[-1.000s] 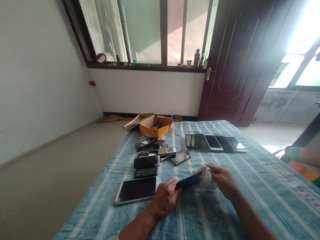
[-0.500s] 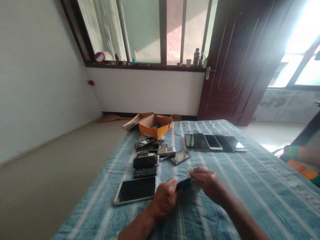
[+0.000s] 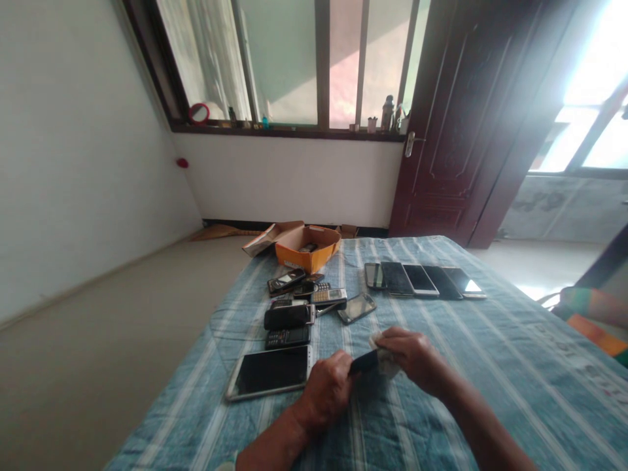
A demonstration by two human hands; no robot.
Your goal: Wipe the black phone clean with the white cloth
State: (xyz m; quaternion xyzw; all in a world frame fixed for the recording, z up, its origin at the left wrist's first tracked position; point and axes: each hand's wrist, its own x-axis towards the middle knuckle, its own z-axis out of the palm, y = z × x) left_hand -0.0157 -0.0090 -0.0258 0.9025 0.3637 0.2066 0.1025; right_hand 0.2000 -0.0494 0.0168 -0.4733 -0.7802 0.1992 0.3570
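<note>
Head view: left hand (image 3: 328,387) grips one end of a dark slab (image 3: 364,363), probably a phone; right hand (image 3: 411,356) pinches a pale wipe (image 3: 387,367) against the opposite end. Slab sits between both hands, long axis left-to-right, over striped cloth (image 3: 432,418).

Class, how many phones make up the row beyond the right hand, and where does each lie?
5, left to right: short phone, black phone, white-edged phone, dark phone, and the end phone catching light. Overlap might hide another.
</note>
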